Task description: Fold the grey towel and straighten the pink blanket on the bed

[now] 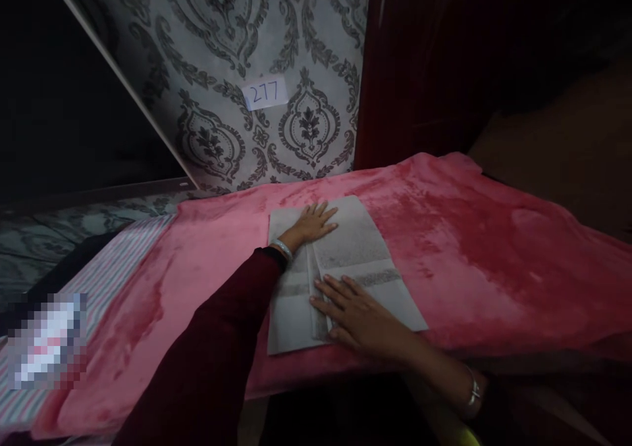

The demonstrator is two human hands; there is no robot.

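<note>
A folded grey cloth, with a paler band and a darker speckled stripe near its front, lies flat on a pink plush blanket. Its folded layers meet along a crease down the middle. On the far part of the cloth rests my left hand, palm down with fingers spread. My right hand lies flat on the nearer part, its fingertips by the middle crease. Neither hand grasps anything.
Striped fabric shows at the blanket's left. Behind stands a wall with patterned wallpaper and a paper label reading 277. A dark red wooden panel rises at the back right. The blanket's front edge is close to me.
</note>
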